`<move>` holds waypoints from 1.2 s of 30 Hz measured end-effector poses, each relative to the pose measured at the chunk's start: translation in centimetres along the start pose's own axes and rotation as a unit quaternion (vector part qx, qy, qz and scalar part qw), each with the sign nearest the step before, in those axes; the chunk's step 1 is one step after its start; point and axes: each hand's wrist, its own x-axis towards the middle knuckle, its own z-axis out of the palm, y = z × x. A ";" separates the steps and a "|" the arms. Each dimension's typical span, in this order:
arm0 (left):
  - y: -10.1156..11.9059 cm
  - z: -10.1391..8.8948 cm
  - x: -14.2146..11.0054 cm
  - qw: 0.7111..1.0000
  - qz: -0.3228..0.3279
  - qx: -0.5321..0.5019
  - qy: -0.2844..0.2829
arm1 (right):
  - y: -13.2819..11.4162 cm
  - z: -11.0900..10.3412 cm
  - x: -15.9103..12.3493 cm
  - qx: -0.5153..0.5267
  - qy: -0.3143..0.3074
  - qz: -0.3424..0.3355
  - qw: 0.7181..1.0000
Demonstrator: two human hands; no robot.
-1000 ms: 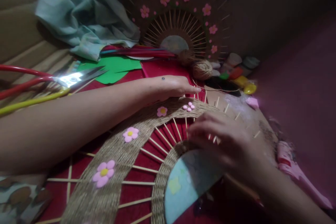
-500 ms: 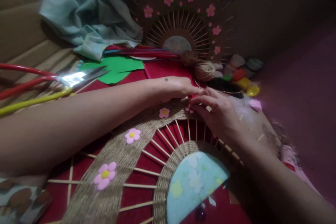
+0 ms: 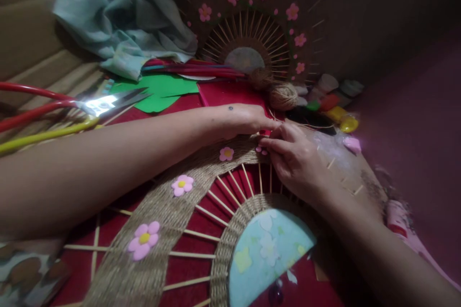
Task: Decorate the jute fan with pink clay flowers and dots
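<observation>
My left hand (image 3: 247,119) reaches across the far side of a half-round fan frame of sticks and woven twine band (image 3: 154,201). Its index finger stretches out to meet the fingers of my right hand (image 3: 297,153); the other fingers are hidden. My right hand is closed, thumb and fingers pinched at the band's top, right beside small pink pieces (image 3: 261,150). What either hand holds is covered. Pink flowers with yellow centres, such as the large flower (image 3: 144,239), lie along the band. A pale blue half-disc (image 3: 266,254) fills the frame's middle.
Red-handled scissors (image 3: 104,104) and a yellow handle (image 3: 54,135) lie at left. Behind are a green sheet (image 3: 158,93), a pale cloth (image 3: 122,24), a twine ball (image 3: 284,96) and a finished-looking flowered fan (image 3: 245,60). Colourful small tubs (image 3: 338,115) stand at right.
My right hand's fingers have curled in more tightly at the same spot, with slight shifting. My left hand stays nearly still; the view moves a little.
</observation>
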 end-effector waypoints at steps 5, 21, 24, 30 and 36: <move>-0.4 0.1 0.1 0.999 0.018 -0.020 -0.026 | -0.2 0.2 -0.2 -0.046 0.011 -0.023 0.999; -1.8 -0.2 1.2 0.985 0.028 -0.122 -0.115 | -1.7 -1.9 -2.4 0.054 0.066 0.117 0.989; -2.1 -0.3 1.2 0.971 0.012 -0.187 -0.150 | -1.4 -0.7 -3.1 0.103 0.092 0.136 0.981; -1.8 -1.0 0.9 0.927 -0.059 -0.307 -0.209 | -0.9 0.6 -3.6 0.155 0.119 0.179 0.964; -1.5 -1.1 0.9 0.905 -0.092 -0.364 -0.199 | -0.8 0.8 -3.8 0.177 0.131 0.193 0.956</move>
